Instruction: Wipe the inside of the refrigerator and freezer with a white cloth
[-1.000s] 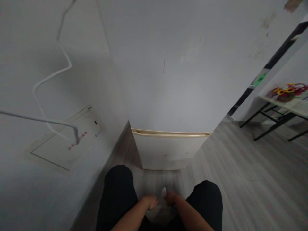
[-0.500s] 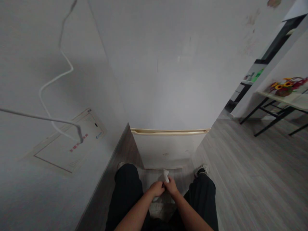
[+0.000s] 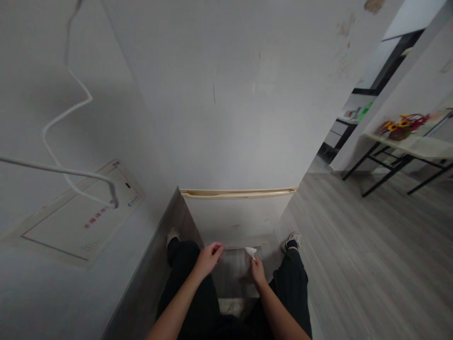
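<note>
In my right hand (image 3: 257, 271) is a small white thing (image 3: 251, 251), fan-shaped at the top and narrow where the fingers close around it. Its exact kind is unclear; it looks soft or crumpled. To the left, my left hand (image 3: 211, 257) hovers over my left knee, fingers loosely bent and a little apart, with nothing visible in them. Both hands are low, in front of a white cabinet-like front (image 3: 235, 219) with a cream ledge (image 3: 240, 193) along its top. The white thing touches or overlaps the bottom edge of that front in the view; I cannot tell which.
My dark-trousered knees flank the hands. A large white panel (image 3: 233, 118) rises ahead. On the left wall, a white cable (image 3: 53, 125) hangs over a taped paper sheet (image 3: 85, 212). Right, a table (image 3: 421, 144) with flowers (image 3: 403, 125) stands on grey wooden flooring (image 3: 354, 236).
My hands were together at the white thing. Now the left hand has parted and moved left and up, while the right keeps the white thing, its top more spread. The view has shifted right.
</note>
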A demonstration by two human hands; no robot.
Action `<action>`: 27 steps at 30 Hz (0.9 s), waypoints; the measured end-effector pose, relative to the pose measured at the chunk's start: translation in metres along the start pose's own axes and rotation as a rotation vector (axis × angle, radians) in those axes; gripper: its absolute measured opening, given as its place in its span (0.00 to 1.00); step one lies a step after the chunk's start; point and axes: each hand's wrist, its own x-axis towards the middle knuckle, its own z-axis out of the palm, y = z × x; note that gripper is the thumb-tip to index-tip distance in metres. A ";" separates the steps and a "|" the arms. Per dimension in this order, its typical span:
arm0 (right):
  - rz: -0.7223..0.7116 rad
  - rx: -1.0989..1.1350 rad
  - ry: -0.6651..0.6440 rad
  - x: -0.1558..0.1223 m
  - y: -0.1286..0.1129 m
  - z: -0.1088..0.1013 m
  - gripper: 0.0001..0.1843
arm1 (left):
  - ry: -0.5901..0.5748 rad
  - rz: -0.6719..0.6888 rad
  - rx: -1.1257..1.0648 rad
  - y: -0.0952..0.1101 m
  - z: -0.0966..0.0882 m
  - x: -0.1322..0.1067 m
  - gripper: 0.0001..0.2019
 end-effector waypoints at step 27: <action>-0.050 -0.114 -0.089 -0.002 -0.002 0.008 0.11 | 0.926 0.529 -0.174 0.118 -0.178 0.116 0.40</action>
